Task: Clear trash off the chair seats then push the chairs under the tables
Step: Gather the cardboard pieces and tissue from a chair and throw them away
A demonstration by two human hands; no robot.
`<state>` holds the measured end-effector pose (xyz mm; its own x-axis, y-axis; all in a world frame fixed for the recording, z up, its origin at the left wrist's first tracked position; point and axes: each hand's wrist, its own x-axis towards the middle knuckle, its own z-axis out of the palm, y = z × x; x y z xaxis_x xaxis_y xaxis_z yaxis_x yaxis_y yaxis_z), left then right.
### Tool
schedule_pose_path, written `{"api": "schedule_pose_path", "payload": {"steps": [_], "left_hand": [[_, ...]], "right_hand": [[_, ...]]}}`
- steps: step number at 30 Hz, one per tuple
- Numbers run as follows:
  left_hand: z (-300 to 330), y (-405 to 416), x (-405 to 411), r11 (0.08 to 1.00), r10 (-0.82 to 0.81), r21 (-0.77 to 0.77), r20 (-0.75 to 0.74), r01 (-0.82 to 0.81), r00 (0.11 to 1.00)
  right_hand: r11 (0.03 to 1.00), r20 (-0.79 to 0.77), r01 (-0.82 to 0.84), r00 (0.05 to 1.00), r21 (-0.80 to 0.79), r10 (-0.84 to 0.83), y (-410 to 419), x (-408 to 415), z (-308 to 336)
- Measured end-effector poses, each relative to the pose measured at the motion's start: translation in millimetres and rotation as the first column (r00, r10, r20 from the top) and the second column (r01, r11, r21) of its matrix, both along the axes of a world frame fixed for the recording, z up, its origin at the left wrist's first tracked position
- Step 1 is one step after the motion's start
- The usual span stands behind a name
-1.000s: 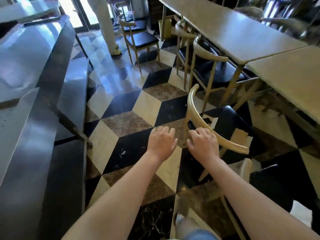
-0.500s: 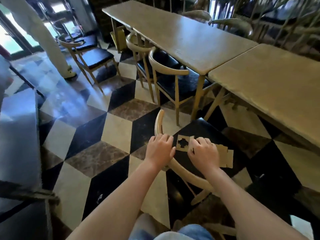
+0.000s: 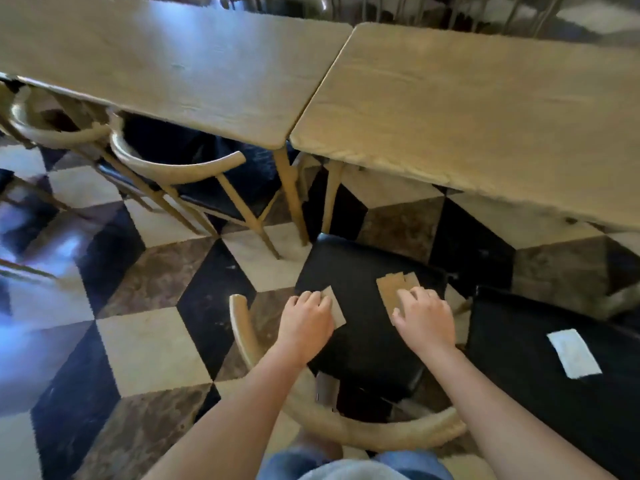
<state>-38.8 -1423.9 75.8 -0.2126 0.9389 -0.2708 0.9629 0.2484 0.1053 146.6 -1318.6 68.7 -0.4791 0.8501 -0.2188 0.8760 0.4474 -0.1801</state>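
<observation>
Item 1. Pale bentwood chairs with black seats [image 3: 194, 168], far left, already tucked partly under the long light-wood table [image 3: 166, 67].

Item 2. Left hand [image 3: 304, 323], over the left part of the black padded seat of the nearest wooden chair [image 3: 363, 327]. Fingers curled down onto a small brown cardboard scrap [image 3: 335, 306]; whether the scrap is pinched or only pressed cannot be told. It lies directly under the fingertips, its long axis running away from the person and slightly rightward.

Item 3. Curved pale-wood backrest of that chair [image 3: 363, 434], between the person's body and the seat; both forearms reach over it.

Item 4. Right hand [image 3: 424, 322], over the right part of the same seat. Fingers bent loosely and spread on a larger notched brown cardboard piece [image 3: 394, 287], which juts out beyond the fingertips toward the second light-wood table [image 3: 485, 109]. Grip not confirmed.

Item 5. White paper slip [image 3: 573, 353], flat on the neighbouring black chair seat [image 3: 519, 375], far right; well apart from both hands, nearer the right one, long axis diagonal.

Assessment: each scrap sits beneath its own hand, so lifting needs only a closing of fingers; the slip would fall to the right hand.
</observation>
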Motion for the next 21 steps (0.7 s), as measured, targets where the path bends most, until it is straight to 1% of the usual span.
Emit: {"api": "schedule_pose_path", "payload": {"steps": [3, 7, 10, 13, 16, 19, 21], "left_hand": [[-22.7, 33.1, -25.5, 0.989, -0.137, -0.057, 0.019, 0.138, 0.99], [-57.1, 64.7, -40.2, 0.956, -0.27, -0.106, 0.053, 0.274, 0.961], [-90.4, 76.5, -43.6, 0.929, -0.329, -0.147, 0.092, 0.34, 0.94], [-127.7, 88.8, -48.5, 0.903, -0.357, -0.205, 0.135, 0.378, 0.924], [-166.2, 101.8, -54.3, 0.856, -0.394, -0.298, 0.155, 0.423, 0.906], [-205.9, 113.0, -58.0, 0.794, -0.507, -0.324, 0.112, 0.514, 0.854], [-228.1, 117.6, -57.8, 0.748, -0.57, -0.335, 0.116, 0.572, 0.813]], "right_hand": [[0.991, 0.04, 0.127, 0.991, -0.033, -0.125, 13.8, -4.6, -15.8], [0.975, 0.076, 0.214, 0.975, -0.054, -0.209, 31.1, -4.7, -44.7], [0.963, 0.128, 0.253, 0.962, -0.094, -0.241, 44.5, -6.7, -75.4], [0.933, 0.164, 0.316, 0.943, -0.174, -0.289, 63.3, -12.0, -114.0], [0.876, 0.158, 0.42, 0.906, -0.238, -0.392, 81.8, -14.4, -154.7], [0.829, 0.144, 0.501, 0.866, -0.248, -0.48, 97.4, -10.4, -193.7], [0.809, 0.173, 0.529, 0.849, -0.258, -0.5, 106.0, -5.5, -216.2]]}}
